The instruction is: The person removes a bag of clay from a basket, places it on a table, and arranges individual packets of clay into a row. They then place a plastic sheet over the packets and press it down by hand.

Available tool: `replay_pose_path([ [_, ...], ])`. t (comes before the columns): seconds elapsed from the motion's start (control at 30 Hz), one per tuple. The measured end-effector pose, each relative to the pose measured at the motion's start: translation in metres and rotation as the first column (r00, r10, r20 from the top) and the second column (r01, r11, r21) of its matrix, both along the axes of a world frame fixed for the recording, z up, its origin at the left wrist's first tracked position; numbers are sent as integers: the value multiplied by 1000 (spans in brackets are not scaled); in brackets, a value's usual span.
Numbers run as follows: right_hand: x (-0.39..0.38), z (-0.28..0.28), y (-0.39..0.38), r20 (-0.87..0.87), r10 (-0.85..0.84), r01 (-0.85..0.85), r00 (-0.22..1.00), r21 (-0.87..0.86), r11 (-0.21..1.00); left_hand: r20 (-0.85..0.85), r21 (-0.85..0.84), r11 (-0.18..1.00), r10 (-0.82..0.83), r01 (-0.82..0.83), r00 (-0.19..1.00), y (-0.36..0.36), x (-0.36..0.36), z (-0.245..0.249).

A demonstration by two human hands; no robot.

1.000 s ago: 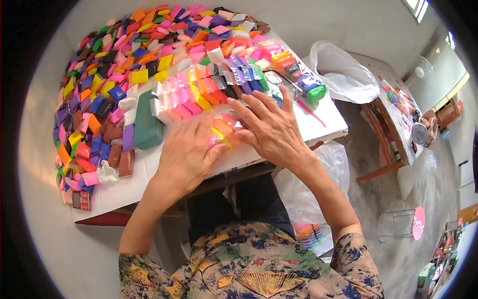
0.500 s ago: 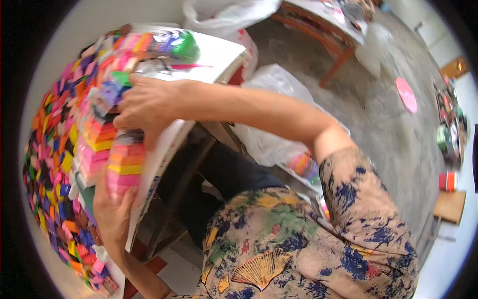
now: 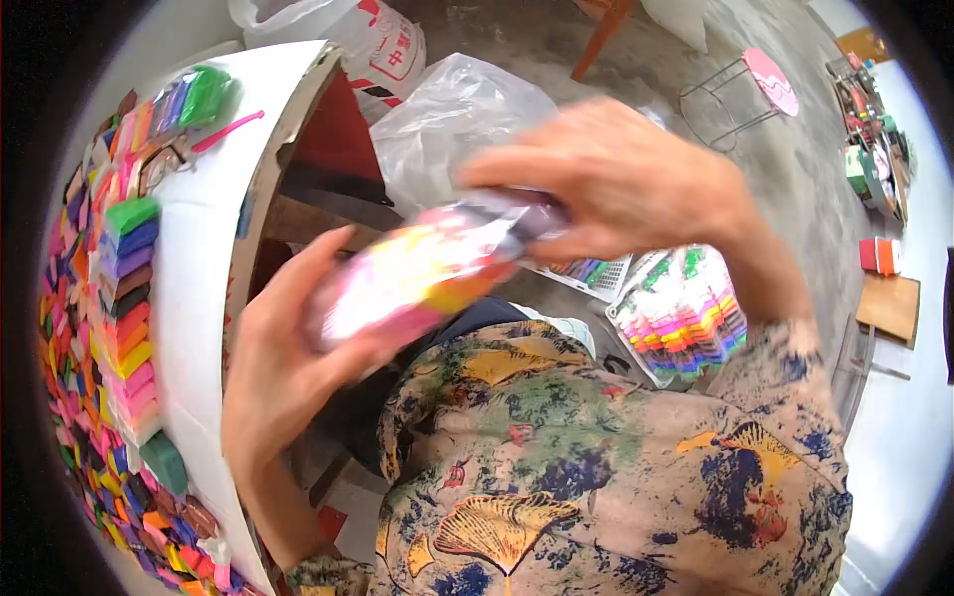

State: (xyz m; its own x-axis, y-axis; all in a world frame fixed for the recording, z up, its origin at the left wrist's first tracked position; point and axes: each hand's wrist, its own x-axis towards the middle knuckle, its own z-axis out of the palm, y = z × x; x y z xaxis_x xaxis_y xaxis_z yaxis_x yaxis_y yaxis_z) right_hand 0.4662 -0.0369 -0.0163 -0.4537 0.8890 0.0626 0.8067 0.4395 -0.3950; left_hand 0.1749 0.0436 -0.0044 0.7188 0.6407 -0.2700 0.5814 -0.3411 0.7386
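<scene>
Between my two hands is a clear-wrapped pack of coloured clay bars (image 3: pixel 427 273), smeared by motion and shining with glare. My left hand (image 3: pixel 283 343) grips its lower-left end, thumb on the near side and fingers on the far side. At the upper-right end, my right hand (image 3: pixel 621 184) is closed round the pack's dark part. The pack is held tilted off the table, above my lap. A neat row of coloured bars (image 3: pixel 129 318), green through blue, brown, orange, yellow and pink, lies on the white tabletop (image 3: pixel 189 268) to the left.
Loose coloured bars (image 3: pixel 75 397) are heaped along the table's far side. Eyeglasses (image 3: pixel 161 164), a pink stick (image 3: pixel 227 131) and another wrapped pack (image 3: pixel 204 96) lie near its top end. A plastic bag (image 3: pixel 447 124), a crate of packs (image 3: pixel 686 318) and a pink stool (image 3: pixel 770 79) stand beyond.
Both hands have lifted the pack off the tabletop and carried it right, over my lap. The row of bars stays on the table. The view has shifted, bringing the crate into sight.
</scene>
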Motion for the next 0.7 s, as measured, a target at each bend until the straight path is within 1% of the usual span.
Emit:
replay_pose_path([
  [0.03,18,-15,-25,-41,-138,136,990,-47,990,9,74,990,-123,122,992,11,12,-19],
  [0.07,30,-24,-49,43,-282,285,959,-99,953,-99,168,971,-155,170,983,14,27,-25],
  [0.1,40,-32,-72,134,-412,429,901,-139,893,-120,297,938,-147,176,982,17,35,-33],
  [0.13,52,-46,-93,241,-486,523,840,-125,843,-140,419,889,-136,183,981,20,42,-39],
  [0.17,65,-66,-113,342,-548,610,763,-103,785,-123,520,841,-100,150,987,23,49,-40],
  [0.23,92,-124,-145,547,-559,725,623,-137,675,-96,721,685,-44,100,994,34,49,-41],
  [0.27,105,-156,-160,607,-558,749,566,-95,656,-85,808,584,-28,85,996,39,50,-40],
  [0.3,119,-190,-175,663,-553,769,505,-53,637,-69,855,512,-38,79,997,46,50,-40],
  [0.37,147,-263,-199,716,-526,765,460,-18,644,-70,930,359,-50,84,996,59,44,-42],
  [0.43,153,-323,-206,762,-475,802,441,-98,589,-81,940,326,-69,99,994,64,33,-47],
  [0.47,153,-340,-205,740,-465,814,487,-192,548,-100,945,304,-78,120,992,63,32,-48],
  [0.5,149,-355,-201,713,-456,815,532,-286,504,-114,937,322,-86,135,990,64,30,-49],
  [0.57,132,-383,-197,660,-495,811,565,-334,480,-139,919,359,-93,163,986,65,26,-51],
  [0.67,113,-420,-185,524,-568,771,634,-477,422,-154,904,396,-47,160,987,61,29,-46],
  [0.7,108,-429,-179,510,-578,767,637,-500,403,-142,908,392,-44,148,989,60,33,-44],
])
